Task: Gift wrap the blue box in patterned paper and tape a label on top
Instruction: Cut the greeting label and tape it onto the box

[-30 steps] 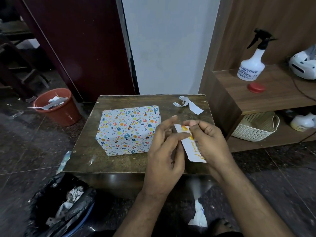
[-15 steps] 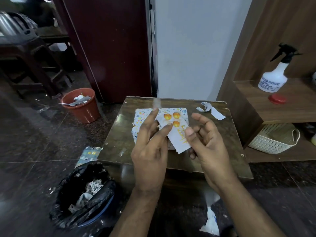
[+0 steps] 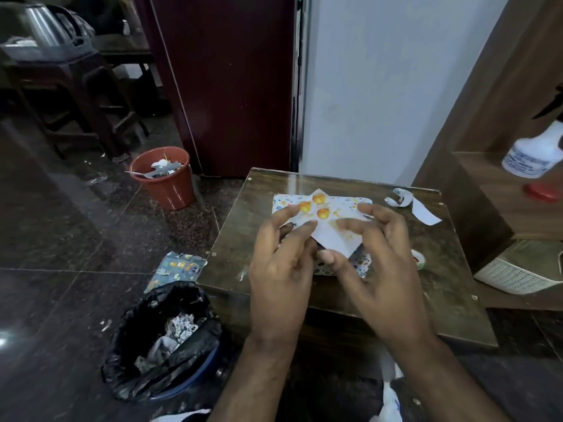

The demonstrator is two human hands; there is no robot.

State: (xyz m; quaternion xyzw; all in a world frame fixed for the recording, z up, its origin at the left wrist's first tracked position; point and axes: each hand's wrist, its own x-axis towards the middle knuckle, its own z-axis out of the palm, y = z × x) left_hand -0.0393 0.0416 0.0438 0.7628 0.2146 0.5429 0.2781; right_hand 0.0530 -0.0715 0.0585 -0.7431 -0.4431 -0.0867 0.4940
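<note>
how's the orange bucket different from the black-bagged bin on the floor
The orange bucket is bare plastic and stands farther off by the dark red door; the black-bagged bin is lined with a crumpled bag and sits close, beside the table. The bucket looks smaller in this view. Both stand on the floor holding paper scraps.

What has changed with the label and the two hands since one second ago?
The label was held upright beside the wrapped box; both hands have carried it over the box top and turned it diagonal. The left hand still holds its left edge, and the right hand fingers now spread over it. The box, paper strip and table stayed put.
</note>
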